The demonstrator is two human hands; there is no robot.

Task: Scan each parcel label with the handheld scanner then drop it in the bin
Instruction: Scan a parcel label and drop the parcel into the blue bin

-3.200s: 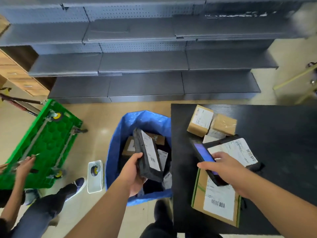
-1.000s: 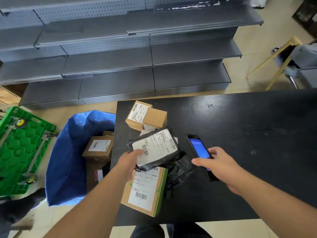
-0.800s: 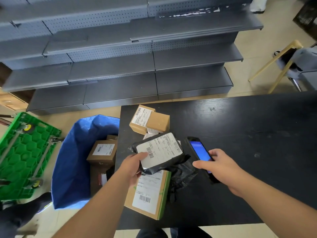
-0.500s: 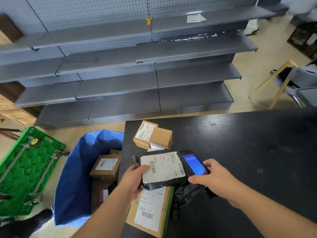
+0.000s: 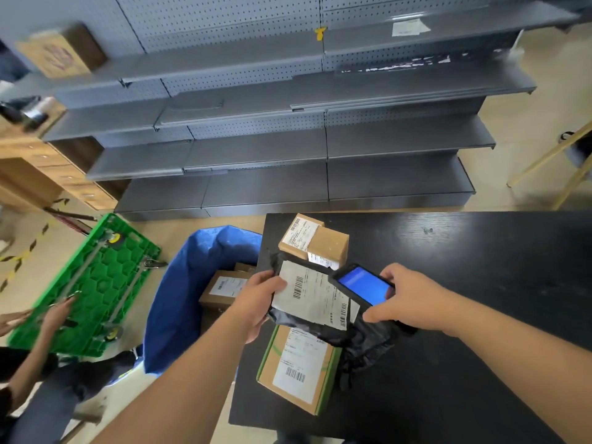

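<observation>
While left hand (image 5: 256, 302) fingers pinch black polybag parcel (image 5: 307, 302), white barcoded label up, right hand (image 5: 413, 299) grips blue-screened scanner (image 5: 362, 285).

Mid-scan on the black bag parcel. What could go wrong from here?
1. The scanner sits over part of the label, so it may be too close to read a barcode.
2. The left hand holds the soft black bag by one edge; it may sag or slip from that grip before reaching the blue bin.
</observation>
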